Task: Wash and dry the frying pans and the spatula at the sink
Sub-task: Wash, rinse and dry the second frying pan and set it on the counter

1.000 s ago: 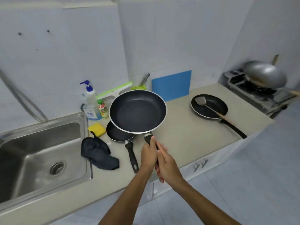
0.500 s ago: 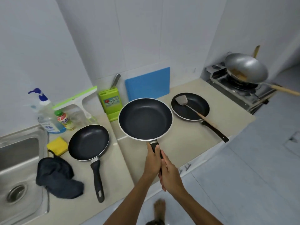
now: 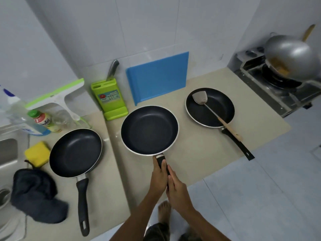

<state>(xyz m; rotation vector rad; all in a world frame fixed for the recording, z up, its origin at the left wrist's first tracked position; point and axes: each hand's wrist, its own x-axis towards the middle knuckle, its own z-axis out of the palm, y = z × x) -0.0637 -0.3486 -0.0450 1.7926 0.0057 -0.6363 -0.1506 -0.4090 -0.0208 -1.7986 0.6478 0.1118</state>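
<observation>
Head view: the left hand (image 3: 159, 176) and, behind it, the right hand (image 3: 178, 188) both wrap the handle of the middle frying pan (image 3: 149, 130), near the beige worktop's (image 3: 199, 148) front edge. The left frying pan (image 3: 75, 153) lies toward the sink (image 3: 7, 152) end beside a dark cloth (image 3: 34, 193), and the right frying pan (image 3: 210, 106) carries the spatula (image 3: 213, 113). A blue cutting board (image 3: 158, 77) leans on the white tiled wall (image 3: 147, 23) at the back edge, and a wok (image 3: 291, 54) sits on the stove (image 3: 271, 87) past the right end.

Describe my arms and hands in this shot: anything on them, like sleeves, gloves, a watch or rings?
Nothing worn shows. The left hand and right hand are bare: no gloves, and no rings that can be seen. The left forearm and right forearm are uncovered down to the frame's bottom edge, with no sleeve, watch or bracelet.
</observation>
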